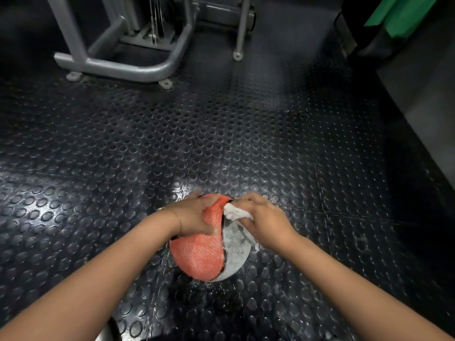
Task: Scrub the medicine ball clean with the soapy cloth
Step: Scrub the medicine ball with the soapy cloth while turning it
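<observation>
An orange and grey medicine ball (199,254) rests on the black studded rubber floor in the lower middle of the view. Its grey panel is covered in white soap foam. My left hand (194,216) lies flat on the ball's upper left, fingers spread over the orange panel, steadying it. My right hand (263,217) grips a bunched white soapy cloth (235,212) and presses it against the ball's upper right side. Part of the cloth hangs out below my right palm.
The studded floor (221,134) looks wet around the ball. A grey metal gym machine frame (118,62) stands at the back left, with a thin post (242,28) beside it. A dark wall or bench with a green panel (403,13) runs along the right.
</observation>
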The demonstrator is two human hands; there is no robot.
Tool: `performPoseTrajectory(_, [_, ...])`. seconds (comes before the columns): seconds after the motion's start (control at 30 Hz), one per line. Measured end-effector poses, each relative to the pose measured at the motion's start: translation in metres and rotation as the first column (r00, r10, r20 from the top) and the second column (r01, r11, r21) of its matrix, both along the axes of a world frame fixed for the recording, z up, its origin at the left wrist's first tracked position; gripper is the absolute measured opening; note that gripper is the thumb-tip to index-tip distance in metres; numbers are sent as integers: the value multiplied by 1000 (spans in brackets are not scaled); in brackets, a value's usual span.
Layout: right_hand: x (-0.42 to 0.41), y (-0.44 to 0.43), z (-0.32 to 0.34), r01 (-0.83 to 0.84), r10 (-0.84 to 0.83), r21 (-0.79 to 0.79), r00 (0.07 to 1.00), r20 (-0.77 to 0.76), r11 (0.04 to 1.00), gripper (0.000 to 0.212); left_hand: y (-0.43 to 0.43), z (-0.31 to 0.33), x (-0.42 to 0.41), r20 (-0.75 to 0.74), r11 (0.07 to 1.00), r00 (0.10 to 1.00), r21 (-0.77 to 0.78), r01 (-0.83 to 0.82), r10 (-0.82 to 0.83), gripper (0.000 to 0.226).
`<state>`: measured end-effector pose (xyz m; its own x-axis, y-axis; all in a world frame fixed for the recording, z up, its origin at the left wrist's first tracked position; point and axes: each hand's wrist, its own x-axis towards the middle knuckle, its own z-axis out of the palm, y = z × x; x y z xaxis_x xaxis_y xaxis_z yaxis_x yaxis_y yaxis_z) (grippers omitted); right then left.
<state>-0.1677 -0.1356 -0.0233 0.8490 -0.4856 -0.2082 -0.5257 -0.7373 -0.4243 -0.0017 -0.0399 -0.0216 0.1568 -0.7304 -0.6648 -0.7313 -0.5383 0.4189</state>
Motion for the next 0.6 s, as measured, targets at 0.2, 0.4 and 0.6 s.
performPoseTrajectory(0.2, [9, -3, -4, 25, -25, 0, 1000, -14, 1000, 33, -3, 1, -7, 106, 991, 986, 37, 128, -131, 99])
performPoseTrajectory(0.4, [11, 10, 8, -116, 109, -122, 992, -61, 986, 43, 5, 1, 1, 64, 998, 996, -5, 66, -66, 98])
performPoseTrajectory(0.6, [23, 5, 11, -66, 54, -164, 996, -74, 984, 44, 1, 3, 0, 65, 999, 997, -2, 49, -48, 96])
